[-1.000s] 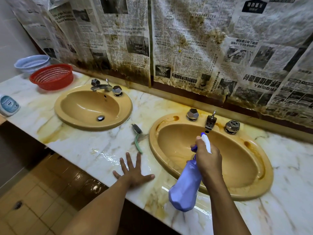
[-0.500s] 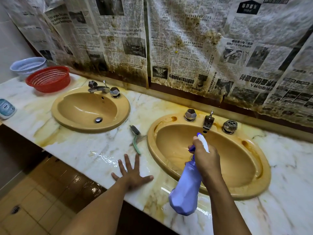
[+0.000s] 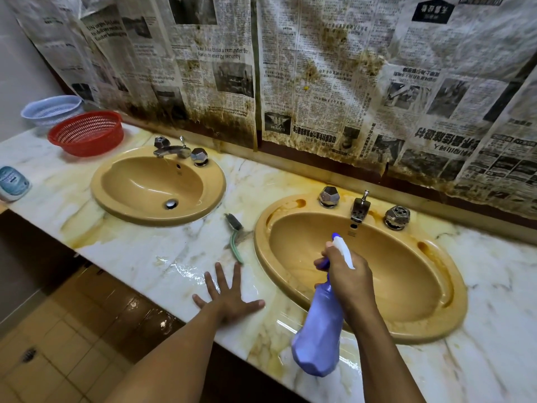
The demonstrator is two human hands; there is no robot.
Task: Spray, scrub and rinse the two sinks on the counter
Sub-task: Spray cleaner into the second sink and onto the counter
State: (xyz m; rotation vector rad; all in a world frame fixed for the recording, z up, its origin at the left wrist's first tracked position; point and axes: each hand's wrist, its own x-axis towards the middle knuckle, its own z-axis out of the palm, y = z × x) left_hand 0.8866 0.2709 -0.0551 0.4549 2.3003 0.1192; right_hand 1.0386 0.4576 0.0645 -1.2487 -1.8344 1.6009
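Bottle (image 3: 318, 330) tilted, nozzle toward faucet (image 3: 359, 207); right hand (image 3: 347, 274) fingers grasp neck; left hand (image 3: 229, 303) fingers splayed on counter (image 3: 174, 257).

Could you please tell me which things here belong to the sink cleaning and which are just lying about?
For the job: purple plastic spray bottle in the right hand; mustard oval ceramic sink nearby; matching far sink; green-handled scrub brush between them.
Lying about: red plastic mesh basket; pale blue mesh basket; white-and-blue container; stained newspaper on the wall.

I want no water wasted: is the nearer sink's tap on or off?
Off, it seems: no stream falls from the tap into the sink, over which the right hand holds the spray bottle.
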